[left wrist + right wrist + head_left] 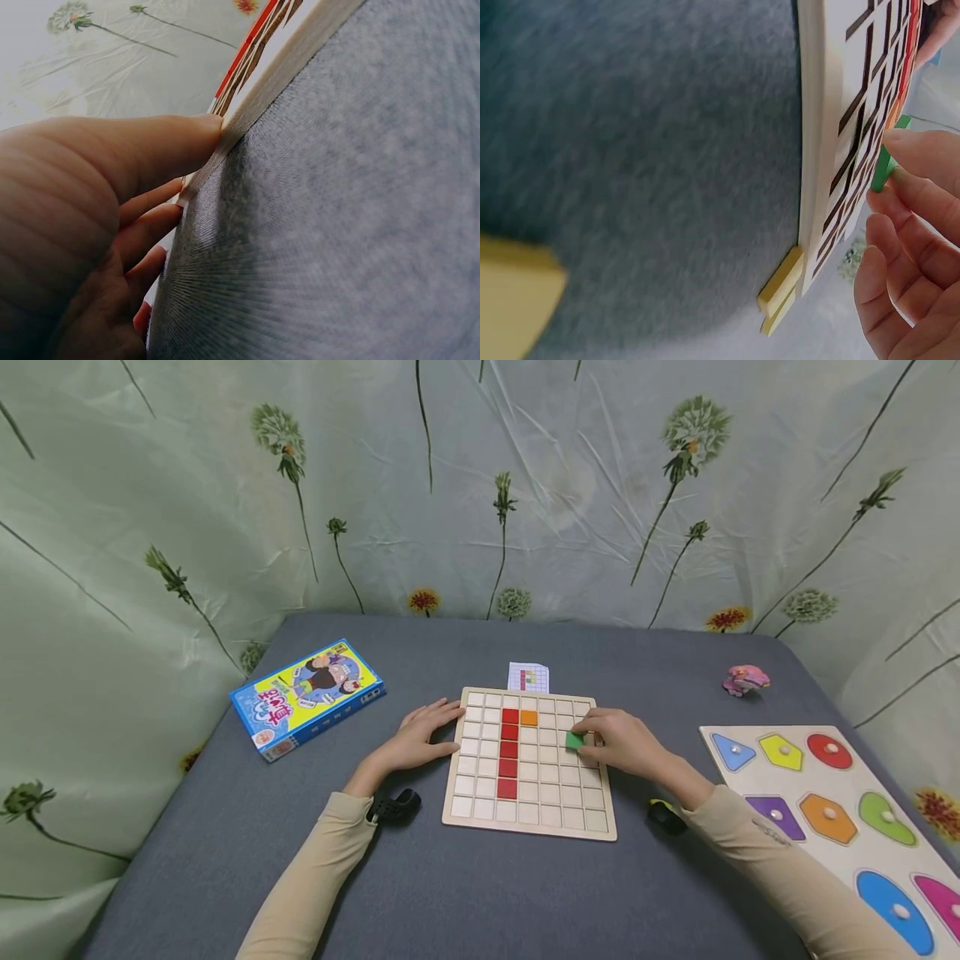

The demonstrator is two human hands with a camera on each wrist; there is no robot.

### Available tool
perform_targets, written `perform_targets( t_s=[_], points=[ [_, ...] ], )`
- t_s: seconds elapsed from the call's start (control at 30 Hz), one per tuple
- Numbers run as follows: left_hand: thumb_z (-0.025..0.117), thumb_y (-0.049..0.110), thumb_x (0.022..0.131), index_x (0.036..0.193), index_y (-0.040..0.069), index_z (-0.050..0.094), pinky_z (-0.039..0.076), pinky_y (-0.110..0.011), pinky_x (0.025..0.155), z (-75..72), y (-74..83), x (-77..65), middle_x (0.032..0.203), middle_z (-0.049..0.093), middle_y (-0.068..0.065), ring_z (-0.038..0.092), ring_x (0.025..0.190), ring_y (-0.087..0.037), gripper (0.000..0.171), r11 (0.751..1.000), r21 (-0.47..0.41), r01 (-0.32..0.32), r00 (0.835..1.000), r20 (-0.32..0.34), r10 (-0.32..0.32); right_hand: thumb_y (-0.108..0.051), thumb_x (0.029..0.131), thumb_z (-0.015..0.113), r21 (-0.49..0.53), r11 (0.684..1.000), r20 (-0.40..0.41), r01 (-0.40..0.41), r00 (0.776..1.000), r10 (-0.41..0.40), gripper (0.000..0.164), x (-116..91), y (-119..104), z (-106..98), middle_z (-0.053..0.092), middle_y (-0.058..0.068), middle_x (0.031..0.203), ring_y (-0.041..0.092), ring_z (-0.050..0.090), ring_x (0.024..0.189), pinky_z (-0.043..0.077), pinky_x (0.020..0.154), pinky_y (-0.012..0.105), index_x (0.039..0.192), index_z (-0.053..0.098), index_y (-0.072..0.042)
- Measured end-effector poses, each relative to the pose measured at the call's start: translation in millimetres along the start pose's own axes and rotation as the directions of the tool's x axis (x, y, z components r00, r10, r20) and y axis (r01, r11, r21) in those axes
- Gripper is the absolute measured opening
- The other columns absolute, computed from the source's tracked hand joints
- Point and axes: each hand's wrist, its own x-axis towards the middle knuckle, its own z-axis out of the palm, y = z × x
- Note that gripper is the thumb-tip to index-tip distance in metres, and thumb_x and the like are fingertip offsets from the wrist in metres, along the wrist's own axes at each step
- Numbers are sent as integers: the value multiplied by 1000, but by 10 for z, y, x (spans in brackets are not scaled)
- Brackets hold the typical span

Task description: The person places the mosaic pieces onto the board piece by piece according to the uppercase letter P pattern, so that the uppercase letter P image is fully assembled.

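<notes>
A square wooden grid board (528,834) lies on the table with white cells. A column of several red tiles (507,769) stands in it, with one orange tile (528,718) beside the column near the top. My left hand (415,737) rests at the board's left edge, its thumb (169,142) and fingertips touching the rim, fingers fairly straight. My right hand (626,742) pinches a green tile (574,741) between thumb and fingers over the upper right of the grid. Seen from the right wrist, the green tile (883,166) is tilted and partly covered by the fingertips.
A small printed pattern card (528,677) lies behind the board. A blue and yellow box (307,699) is at the left. On the right are a knobbed shape puzzle (798,776) under the right forearm and a small pink toy (746,679). A flowered curtain (450,543) hangs behind.
</notes>
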Motion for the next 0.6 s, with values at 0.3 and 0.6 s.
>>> perform_targets(
  t_s=[0.3, 0.6],
  points=[
    [62, 26, 89, 144, 9, 38, 13, -60, 113, 15, -18, 1, 153, 32, -13, 19, 145, -35, 62, 1000, 2, 4, 1000, 1, -4, -14, 79, 70, 43, 999, 23, 27, 999, -28, 23, 106, -100, 68, 66, 1, 88, 2, 43, 63, 35, 55, 17, 101, 73, -9],
    [61, 26, 89, 144, 9, 38, 14, -60, 112, 2, -4, -4, 152, 33, -13, 20, 145, -36, 62, 1000, 14, -5, 1000, 2, 5, -15, 78, 71, 82, 993, 43, 79, 996, -83, 23, 206, -174, 113, 63, 0, 81, 3, 41, 63, 33, 59, 17, 100, 73, -7]
  ],
)
